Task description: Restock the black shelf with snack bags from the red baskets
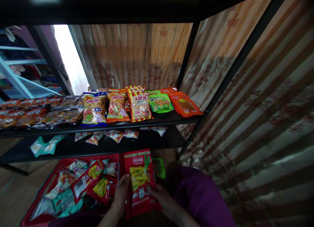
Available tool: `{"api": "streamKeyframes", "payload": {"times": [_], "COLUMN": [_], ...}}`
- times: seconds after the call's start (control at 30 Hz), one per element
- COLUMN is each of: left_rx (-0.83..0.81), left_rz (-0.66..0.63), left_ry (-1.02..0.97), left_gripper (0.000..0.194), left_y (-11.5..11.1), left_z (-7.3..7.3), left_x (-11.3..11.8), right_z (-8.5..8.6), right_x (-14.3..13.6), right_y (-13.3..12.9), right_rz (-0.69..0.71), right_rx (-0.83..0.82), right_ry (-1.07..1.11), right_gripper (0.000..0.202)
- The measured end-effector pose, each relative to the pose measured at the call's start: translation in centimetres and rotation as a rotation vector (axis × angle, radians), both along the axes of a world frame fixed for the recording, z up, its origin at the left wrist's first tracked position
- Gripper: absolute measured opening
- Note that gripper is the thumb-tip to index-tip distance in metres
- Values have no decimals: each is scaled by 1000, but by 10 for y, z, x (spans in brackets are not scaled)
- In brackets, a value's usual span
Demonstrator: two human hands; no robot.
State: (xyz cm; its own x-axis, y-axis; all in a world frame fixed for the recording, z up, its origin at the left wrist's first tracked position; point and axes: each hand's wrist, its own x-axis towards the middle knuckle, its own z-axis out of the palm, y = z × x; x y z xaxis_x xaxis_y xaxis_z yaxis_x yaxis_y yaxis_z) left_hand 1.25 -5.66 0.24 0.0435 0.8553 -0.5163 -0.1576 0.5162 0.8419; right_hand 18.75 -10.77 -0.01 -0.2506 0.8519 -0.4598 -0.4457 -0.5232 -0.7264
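Note:
Between my two hands is a red snack bag [138, 178] with yellow strips pictured on its front, held upright and facing me. My left hand [120, 192] grips its left edge, while my right hand [162, 199] has the lower right edge. Just left of the bag stands a red plastic basket [40, 196]. In it lie similar red snack bags [87, 181], pale teal packets [65, 202] and small white packets [78, 164]. A green packet [159, 168] sits low behind the held bag's right side.
A black shelf [166, 119] carries a row of bagged snacks, with an orange bag [185, 104] at its right end. Several small packets [115, 135] rest on the lower shelf [76, 145]. Black posts [208, 112] and a patterned curtain [257, 122] border the right side.

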Motion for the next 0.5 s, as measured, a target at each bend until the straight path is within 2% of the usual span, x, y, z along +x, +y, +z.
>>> {"api": "streamKeyframes", "payload": {"times": [0.07, 0.2, 0.3, 0.4, 0.5], "left_rx": [27, 180, 282, 385, 468], "left_rz": [81, 20, 1, -1, -40], "left_ry": [-182, -428, -504, -514, -511], "left_gripper": [42, 41, 42, 51, 57], "left_y": [10, 41, 62, 74, 75], "left_z": [26, 87, 122, 135, 125], "left_x": [1, 3, -1, -9, -18], "right_z": [21, 64, 98, 127, 148], "right_x": [4, 10, 9, 0, -12], "right_y": [17, 59, 84, 96, 102], "right_rz": [-37, -83, -57, -145, -323], "right_rx": [83, 287, 436, 488, 497], "right_ry": [-49, -130, -139, -131, -145], "right_gripper": [56, 49, 44, 42, 44]}}
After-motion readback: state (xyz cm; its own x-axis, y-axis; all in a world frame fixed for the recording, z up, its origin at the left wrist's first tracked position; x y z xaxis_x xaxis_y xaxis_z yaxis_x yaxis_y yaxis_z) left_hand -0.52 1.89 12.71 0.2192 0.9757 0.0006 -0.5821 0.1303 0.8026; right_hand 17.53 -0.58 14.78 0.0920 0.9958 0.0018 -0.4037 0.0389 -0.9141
